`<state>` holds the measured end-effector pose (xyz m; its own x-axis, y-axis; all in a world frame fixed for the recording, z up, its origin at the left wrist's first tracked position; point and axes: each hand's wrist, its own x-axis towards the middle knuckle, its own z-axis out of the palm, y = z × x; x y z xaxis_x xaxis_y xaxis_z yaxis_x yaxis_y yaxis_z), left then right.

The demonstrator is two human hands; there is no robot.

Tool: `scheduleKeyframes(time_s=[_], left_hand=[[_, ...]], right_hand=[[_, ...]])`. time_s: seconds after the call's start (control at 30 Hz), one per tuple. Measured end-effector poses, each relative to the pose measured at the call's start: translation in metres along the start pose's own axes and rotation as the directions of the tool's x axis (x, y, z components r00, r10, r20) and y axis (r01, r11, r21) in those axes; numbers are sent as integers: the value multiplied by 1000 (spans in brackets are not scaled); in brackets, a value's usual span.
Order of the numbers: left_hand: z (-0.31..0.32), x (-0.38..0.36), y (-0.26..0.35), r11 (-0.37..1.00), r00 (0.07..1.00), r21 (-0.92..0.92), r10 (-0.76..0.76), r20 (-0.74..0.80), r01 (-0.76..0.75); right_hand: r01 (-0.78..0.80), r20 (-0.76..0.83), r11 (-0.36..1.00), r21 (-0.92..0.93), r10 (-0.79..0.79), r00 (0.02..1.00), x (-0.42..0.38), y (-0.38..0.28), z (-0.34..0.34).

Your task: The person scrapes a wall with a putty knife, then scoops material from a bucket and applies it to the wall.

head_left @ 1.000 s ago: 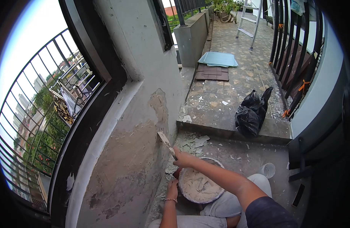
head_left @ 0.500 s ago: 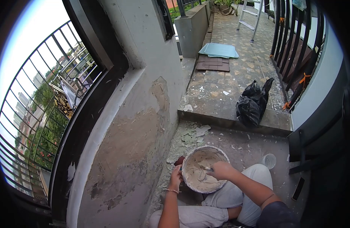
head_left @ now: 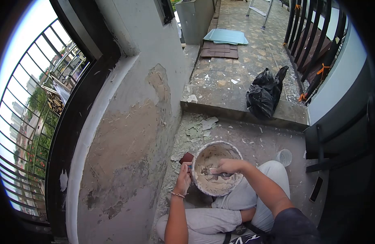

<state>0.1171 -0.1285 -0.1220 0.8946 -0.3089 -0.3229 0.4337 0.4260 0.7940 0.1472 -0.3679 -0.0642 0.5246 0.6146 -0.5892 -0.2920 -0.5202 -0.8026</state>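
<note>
A round bucket (head_left: 197,184) with a smeared rim sits tilted by my crossed legs, holding thick beige plaster (head_left: 220,186). My right hand (head_left: 229,166) reaches inside it, fingers wrapped round the dark handle of a putty knife (head_left: 224,175), its blade down in the plaster. At the bucket's left rim, my left hand (head_left: 182,179) is closed on the edge, and a small blue bit shows at its fingers. A dark red flat piece (head_left: 187,157) lies just beyond those fingertips, beside the bucket.
Left of me stands a wall (head_left: 118,150) with a patched, peeling surface. Paint flakes (head_left: 195,129) litter the floor along it. A black plastic bag (head_left: 264,93) rests on the step ahead. To the right are a clear cup (head_left: 283,157) and a phone (head_left: 316,189).
My right hand has shifted left inside the bucket with the putty knife, changing its angle. The view has tipped downward a little; more of the dark red piece shows.
</note>
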Motion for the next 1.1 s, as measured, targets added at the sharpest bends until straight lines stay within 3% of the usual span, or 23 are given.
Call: scheduleKeyframes(time_s=[0.3,0.4,0.5,0.53,0.6,0.63,0.7,0.73,0.83,0.93,1.03,1.1], left_hand=[[-4,2,1,999,1000,-54,-2,31,4],[-9,4,0,1000,999,5,-3,-34,4],[-17,9,-6,1000,991,-7,-19,-130,18],[-7,5,-1,999,967,-30,-37,-253,31],[-21,9,-7,997,960,31,-58,-274,69],[-23,9,-7,994,956,60,-68,-287,88],[-24,11,-10,994,944,51,-72,-323,94],[-27,12,-12,993,942,55,-82,-327,106],[-28,13,-12,985,930,67,-124,-347,157],[-32,16,-18,980,909,78,-138,-395,182],[-32,17,-20,982,903,80,-124,-412,171],[-30,18,-16,985,903,62,-122,-411,161]], right_hand=[[4,281,996,90,-29,959,-6,17,-28],[0,382,966,259,-103,919,-13,21,-40],[84,359,876,475,-280,890,-23,12,-45],[170,227,847,504,-319,920,-21,13,-44],[354,-45,778,518,-389,920,-12,16,-38],[435,-191,787,438,-391,900,-7,7,-37],[554,-469,795,247,-403,786,10,-22,-33],[570,-558,780,258,-361,747,18,-38,-36],[516,-756,854,65,-296,584,33,-97,-53],[370,-827,840,-398,-503,251,93,-118,-77],[307,-786,875,-375,-476,394,130,-149,-94],[281,-750,851,-443,-524,404,157,-156,-95]])
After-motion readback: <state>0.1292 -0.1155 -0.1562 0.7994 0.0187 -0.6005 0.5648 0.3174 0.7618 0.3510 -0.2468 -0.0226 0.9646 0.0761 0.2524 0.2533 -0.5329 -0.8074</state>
